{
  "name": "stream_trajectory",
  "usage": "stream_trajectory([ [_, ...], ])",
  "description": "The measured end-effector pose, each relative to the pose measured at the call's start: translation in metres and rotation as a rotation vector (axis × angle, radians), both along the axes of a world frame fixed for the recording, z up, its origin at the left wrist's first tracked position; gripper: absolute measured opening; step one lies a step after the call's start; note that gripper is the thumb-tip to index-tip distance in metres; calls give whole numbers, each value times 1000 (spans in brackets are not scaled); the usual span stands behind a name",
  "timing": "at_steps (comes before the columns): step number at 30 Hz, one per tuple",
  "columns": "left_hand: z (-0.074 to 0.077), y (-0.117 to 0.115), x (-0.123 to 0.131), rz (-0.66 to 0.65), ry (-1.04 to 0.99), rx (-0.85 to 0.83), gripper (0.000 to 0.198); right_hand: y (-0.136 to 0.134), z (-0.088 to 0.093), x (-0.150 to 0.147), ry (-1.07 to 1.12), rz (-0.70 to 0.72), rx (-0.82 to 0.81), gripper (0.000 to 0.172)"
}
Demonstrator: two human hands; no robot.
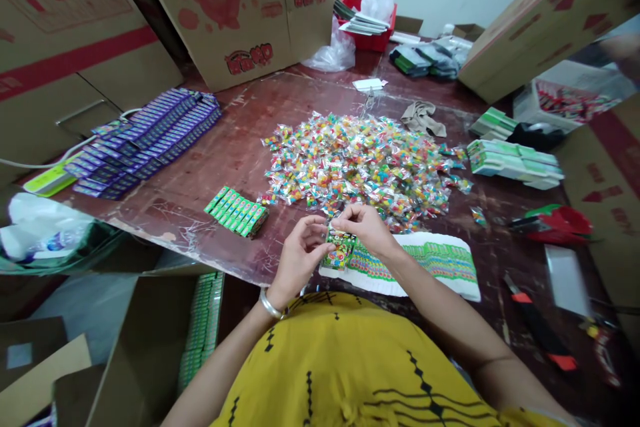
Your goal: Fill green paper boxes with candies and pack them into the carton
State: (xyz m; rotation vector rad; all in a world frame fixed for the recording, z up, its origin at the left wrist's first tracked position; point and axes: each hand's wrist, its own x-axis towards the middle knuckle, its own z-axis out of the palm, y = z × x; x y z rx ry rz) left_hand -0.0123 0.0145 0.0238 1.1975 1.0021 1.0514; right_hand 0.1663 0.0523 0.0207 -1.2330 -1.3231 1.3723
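My left hand point(303, 250) holds a small green candy box point(341, 248) upright between thumb and fingers, close to my body. The fingers of my right hand point(365, 227) are pinched together at the box's top edge. Whether they grip the flap or a small packet is hidden. Under and beside the box, a row of flat green printed cartons point(440, 259) lies on a white strip. Just beyond my hands spreads a big heap of clear packets of colourful candies point(360, 163). A neat row of finished-looking green boxes point(237, 211) stands to the left.
Stacked purple boxes point(150, 137) sit at the left, near large cardboard cartons point(240, 13). On the right are stacks of green-white cartons point(515, 161), a red tape dispenser point(565, 223) and a utility knife point(543, 323). A red basket point(373, 40) stands at the back. An open carton point(145, 340) is below left.
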Motion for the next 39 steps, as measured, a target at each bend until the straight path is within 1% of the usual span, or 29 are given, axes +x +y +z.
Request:
stream_trajectory([
  [3,0,0,-1,1,24,-4,48,-1,2,-2,-52,-18,55,32],
  [5,-2,-1,-1,3,41,-5,47,-8,4,-5,-96,-28,160,29],
  [6,-4,-1,-2,5,50,-1,43,-12,5,-6,-111,-21,218,28],
  [8,-7,-2,-3,18,66,8,33,-20,6,-6,-126,23,305,22],
  [10,-10,-1,-6,37,73,3,27,-22,5,-2,-149,107,333,16],
  [11,-12,0,-7,49,69,-6,26,-19,4,2,-176,142,336,17],
  [12,-14,2,-9,64,62,-19,26,-14,2,8,-219,151,343,19],
  [13,-16,4,-10,83,51,-32,25,-7,0,13,-286,126,362,21],
  [14,-18,7,-12,107,39,-42,24,3,-2,19,-375,70,393,22],
  [16,-23,12,-14,158,26,-55,24,27,-7,27,-610,-87,507,21],
  [17,-26,14,-15,183,27,-62,26,39,-10,29,-737,-110,571,19],
  [20,-30,17,-18,219,-5,-137,31,69,-21,24,-1029,34,695,23],
  [21,-31,16,-19,217,-43,-182,36,76,-24,21,-1083,70,708,25],
  [23,-31,15,-22,187,-142,-277,48,85,-31,17,-1126,73,712,24],
  [25,-31,13,-27,139,-240,-346,51,90,-33,17,-1113,39,713,18],
  [27,-32,13,-31,107,-302,-385,43,92,-30,21,-1005,-34,707,18],
  [29,-34,13,-31,113,-300,-389,32,89,-21,24,-779,-150,661,18],
  [31,-37,14,-28,126,-243,-370,27,82,-8,22,-492,-234,570,18],
  [33,-38,15,-22,113,-181,-338,30,68,5,14,-275,-249,483,24],
  [34,-39,15,-18,98,-159,-319,32,61,11,8,-206,-244,458,26],
  [36,-38,16,-13,66,-133,-276,38,46,19,-3,-150,-218,446,28],
  [39,-35,14,-8,17,-117,-213,40,32,22,-13,-233,-165,486,20],
])
